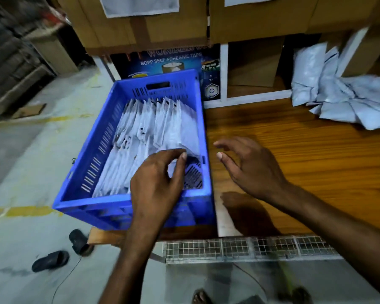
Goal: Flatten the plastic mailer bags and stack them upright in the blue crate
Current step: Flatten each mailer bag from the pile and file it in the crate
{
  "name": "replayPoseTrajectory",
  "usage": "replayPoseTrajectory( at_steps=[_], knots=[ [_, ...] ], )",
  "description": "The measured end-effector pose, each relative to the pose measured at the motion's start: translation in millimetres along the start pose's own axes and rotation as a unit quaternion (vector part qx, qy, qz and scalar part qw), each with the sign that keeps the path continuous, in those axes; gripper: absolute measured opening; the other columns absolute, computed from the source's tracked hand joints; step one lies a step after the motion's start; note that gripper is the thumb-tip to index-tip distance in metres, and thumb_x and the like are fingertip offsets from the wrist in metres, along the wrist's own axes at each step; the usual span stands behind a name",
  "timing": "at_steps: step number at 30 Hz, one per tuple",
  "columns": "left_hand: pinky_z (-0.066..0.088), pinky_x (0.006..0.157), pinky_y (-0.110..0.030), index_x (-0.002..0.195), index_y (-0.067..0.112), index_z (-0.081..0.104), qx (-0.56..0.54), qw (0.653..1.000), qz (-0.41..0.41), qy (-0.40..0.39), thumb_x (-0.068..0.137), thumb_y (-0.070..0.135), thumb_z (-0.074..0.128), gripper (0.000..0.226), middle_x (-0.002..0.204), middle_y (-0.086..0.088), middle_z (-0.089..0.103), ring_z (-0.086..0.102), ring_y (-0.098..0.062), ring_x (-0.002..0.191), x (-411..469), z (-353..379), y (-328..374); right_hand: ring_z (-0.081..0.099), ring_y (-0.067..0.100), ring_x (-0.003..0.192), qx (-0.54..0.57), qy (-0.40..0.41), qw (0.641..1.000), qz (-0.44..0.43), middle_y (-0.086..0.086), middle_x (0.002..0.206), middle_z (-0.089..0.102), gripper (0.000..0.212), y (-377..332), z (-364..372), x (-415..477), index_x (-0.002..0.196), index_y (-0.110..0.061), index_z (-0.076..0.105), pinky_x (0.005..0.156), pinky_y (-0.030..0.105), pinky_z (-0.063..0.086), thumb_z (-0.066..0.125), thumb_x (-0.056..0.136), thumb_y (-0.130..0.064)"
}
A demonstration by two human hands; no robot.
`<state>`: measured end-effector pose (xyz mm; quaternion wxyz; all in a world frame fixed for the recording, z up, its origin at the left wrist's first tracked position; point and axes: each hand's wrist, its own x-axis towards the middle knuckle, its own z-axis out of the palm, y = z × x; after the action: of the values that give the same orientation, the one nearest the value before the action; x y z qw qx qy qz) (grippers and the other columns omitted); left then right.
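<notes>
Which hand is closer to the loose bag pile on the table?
Right. The right hand hovers over the table, with bare wood between it and the pile. The left hand is farther, over the bags in the crate.

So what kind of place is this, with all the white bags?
Probably a packing room or warehouse. Stacked cardboard boxes sit at the back, an adhesive tape carton stands behind the blue crate, and plastic mailer bags fill the crate and lie piled on the wooden table.
</notes>
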<state>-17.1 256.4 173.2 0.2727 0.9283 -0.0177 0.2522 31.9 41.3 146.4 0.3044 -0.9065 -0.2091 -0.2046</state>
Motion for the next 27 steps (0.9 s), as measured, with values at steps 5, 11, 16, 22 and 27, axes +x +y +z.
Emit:
replayPoseTrajectory(
  at_steps=[5, 11, 16, 22, 27],
  knots=[
    [0.051, 0.078, -0.029, 0.103, 0.02, 0.078, -0.042, 0.993, 0.06, 0.097, 0.1, 0.028, 0.066, 0.014, 0.098, 0.007, 0.075, 0.068, -0.014, 0.091, -40, 76, 107, 0.064, 0.007, 0.1, 0.042, -0.065, 0.996, 0.051, -0.013, 0.11, 0.07, 0.023, 71, -47, -40, 0.12, -0.028, 0.069, 0.079, 0.033, 0.054, 0.064, 0.097, -0.029],
    [0.053, 0.066, -0.032, 0.107, 0.027, 0.075, -0.051, 0.999, 0.012, -0.006, 0.103, 0.038, 0.059, 0.02, 0.102, 0.013, 0.074, 0.065, -0.007, 0.092, -59, 169, 190, 0.064, 0.004, 0.092, 0.047, -0.112, 0.985, 0.122, -0.016, 0.102, 0.071, 0.017, 170, -107, -81, 0.112, -0.031, 0.071, 0.074, 0.025, 0.052, 0.065, 0.097, -0.029],
    [0.053, 0.072, -0.026, 0.116, 0.034, 0.071, -0.063, 0.985, -0.041, -0.156, 0.104, 0.048, 0.053, 0.026, 0.111, 0.016, 0.073, 0.063, -0.004, 0.094, -62, 239, 202, 0.064, 0.002, 0.094, 0.038, -0.113, 0.976, 0.183, -0.017, 0.105, 0.071, 0.016, 233, -133, -100, 0.112, -0.032, 0.071, 0.078, 0.027, 0.055, 0.065, 0.098, -0.03],
    [0.048, 0.086, -0.025, 0.127, 0.031, 0.066, -0.094, 0.962, 0.021, -0.255, 0.101, 0.039, 0.059, 0.028, 0.127, 0.01, 0.067, 0.058, -0.008, 0.114, -44, 314, 210, 0.064, 0.007, 0.097, -0.005, -0.076, 0.964, 0.253, -0.01, 0.11, 0.072, 0.021, 288, -156, -102, 0.117, -0.027, 0.07, 0.076, 0.024, 0.048, 0.066, 0.097, -0.024],
    [0.04, 0.099, -0.035, 0.133, 0.027, 0.06, -0.039, 0.95, 0.121, -0.285, 0.099, 0.049, 0.054, 0.041, 0.137, 0.006, 0.058, 0.048, -0.019, 0.126, -30, 373, 227, 0.064, 0.018, 0.106, -0.058, -0.048, 0.962, 0.262, -0.001, 0.117, 0.07, 0.027, 341, -169, -95, 0.122, -0.024, 0.069, 0.08, 0.026, 0.047, 0.062, 0.096, -0.018]
  ],
)
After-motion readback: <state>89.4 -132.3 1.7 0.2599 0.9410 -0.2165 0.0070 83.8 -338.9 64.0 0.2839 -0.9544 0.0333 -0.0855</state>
